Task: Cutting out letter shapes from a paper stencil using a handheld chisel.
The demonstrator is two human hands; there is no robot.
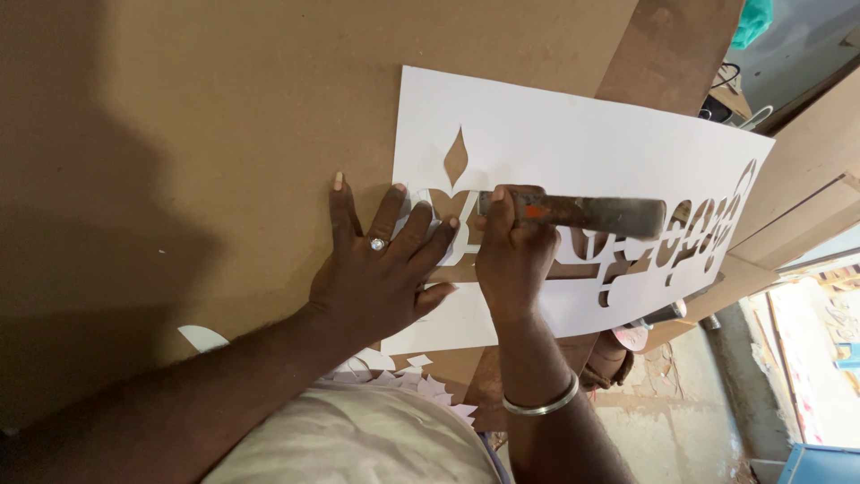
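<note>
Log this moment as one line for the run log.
left hand: flat on white cut-out paper stencil | right hand: gripping grey metal tool | surface: brown fibreboard

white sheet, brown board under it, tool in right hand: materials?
White sheet: looks like thin card or paper, matte; clean cut-out shapes, far edge lifts off the board. Brown board: likely fibreboard, flat, grainless, matte. Tool in right hand: dull grey metal, probably steel, worn.
</note>
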